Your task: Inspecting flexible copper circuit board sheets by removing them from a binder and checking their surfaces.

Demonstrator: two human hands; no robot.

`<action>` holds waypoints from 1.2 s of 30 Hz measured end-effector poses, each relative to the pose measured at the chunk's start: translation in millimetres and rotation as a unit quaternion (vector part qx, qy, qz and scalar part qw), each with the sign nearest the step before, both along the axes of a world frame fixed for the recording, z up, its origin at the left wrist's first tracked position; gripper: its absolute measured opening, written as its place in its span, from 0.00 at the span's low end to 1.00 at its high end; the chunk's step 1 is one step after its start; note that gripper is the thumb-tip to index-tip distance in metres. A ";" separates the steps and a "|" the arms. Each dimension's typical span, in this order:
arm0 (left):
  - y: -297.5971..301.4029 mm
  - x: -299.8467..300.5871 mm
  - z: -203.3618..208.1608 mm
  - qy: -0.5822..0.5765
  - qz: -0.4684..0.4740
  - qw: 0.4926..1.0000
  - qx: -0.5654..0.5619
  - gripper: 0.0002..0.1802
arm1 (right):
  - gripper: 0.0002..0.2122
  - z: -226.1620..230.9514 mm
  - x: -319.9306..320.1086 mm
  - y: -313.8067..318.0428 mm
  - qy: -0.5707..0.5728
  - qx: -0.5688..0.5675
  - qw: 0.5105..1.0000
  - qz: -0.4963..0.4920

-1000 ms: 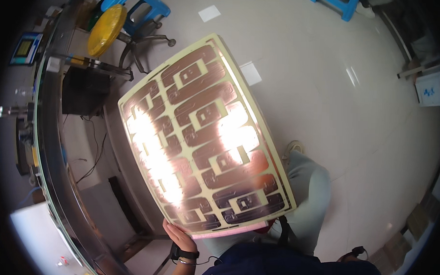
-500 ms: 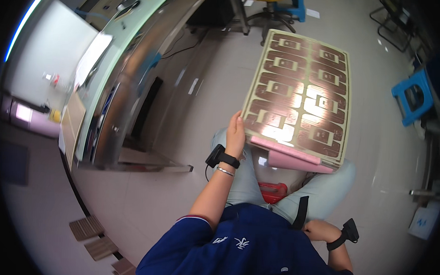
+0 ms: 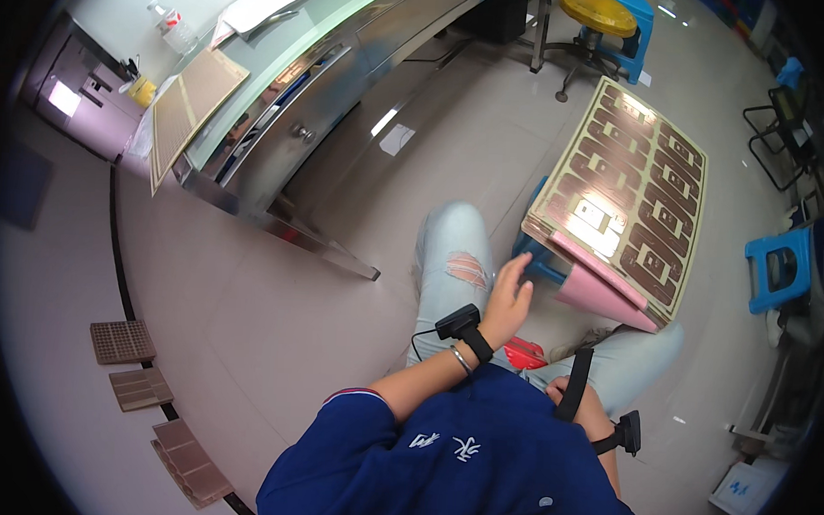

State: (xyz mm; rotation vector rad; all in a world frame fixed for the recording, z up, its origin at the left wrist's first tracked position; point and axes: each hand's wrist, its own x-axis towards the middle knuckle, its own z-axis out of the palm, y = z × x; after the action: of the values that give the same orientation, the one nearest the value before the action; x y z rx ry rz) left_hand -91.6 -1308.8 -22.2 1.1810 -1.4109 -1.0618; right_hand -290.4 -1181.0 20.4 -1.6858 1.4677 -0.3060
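A stack of flat panels with copper-coloured circuit patterns (image 3: 605,187) lies tilted in front of me, to the right. Pink sheeting (image 3: 610,299) sticks out from under its near edge. Beneath its left side shows part of a blue stool (image 3: 539,257). My left hand (image 3: 508,304) is open and empty, fingers apart, just short of the stack's near left corner and not touching it. My right hand (image 3: 557,388) is close to my lap, its fingers curled. A black strap (image 3: 575,383) partly covers it, so whatever it may hold is hidden.
A metal-fronted desk (image 3: 345,105) runs along the left, with a patterned panel (image 3: 195,109) jutting over its end. A yellow round stool (image 3: 598,12) is at the back, another blue stool (image 3: 778,270) at the right. Patterned boards (image 3: 187,463) rest at the lower left.
My left hand has let go of the panel stack's left edge and drawn back toward me, its fingers spreading. My right hand has moved slightly left and up. The view has shifted.
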 end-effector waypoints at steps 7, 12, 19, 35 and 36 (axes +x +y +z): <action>7.3 9.5 2.1 0.015 -0.084 0.994 0.070 0.20 | 0.09 -5.3 2.4 5.5 -0.017 0.016 0.999 -0.028; 6.6 21.0 -22.0 0.016 -0.099 0.990 0.099 0.18 | 0.10 -12.1 4.3 18.2 -0.018 0.021 0.997 -0.075; 9.4 25.0 -29.2 0.050 -0.125 0.986 0.095 0.17 | 0.10 -9.0 6.0 9.6 0.021 0.055 0.996 -0.064; 12.1 16.1 -23.7 0.050 -0.217 0.966 0.129 0.17 | 0.10 -23.7 15.4 25.9 0.080 -0.003 0.987 -0.140; 10.8 14.5 -25.1 0.051 -0.222 0.965 0.131 0.17 | 0.09 -25.8 14.1 25.4 0.084 0.015 0.988 -0.130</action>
State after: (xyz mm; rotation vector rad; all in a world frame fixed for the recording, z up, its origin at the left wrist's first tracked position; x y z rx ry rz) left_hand -77.1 -1297.9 -47.3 0.9923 -1.5254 -1.6402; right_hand -276.3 -1155.6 -5.4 -1.5261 1.8132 -0.2866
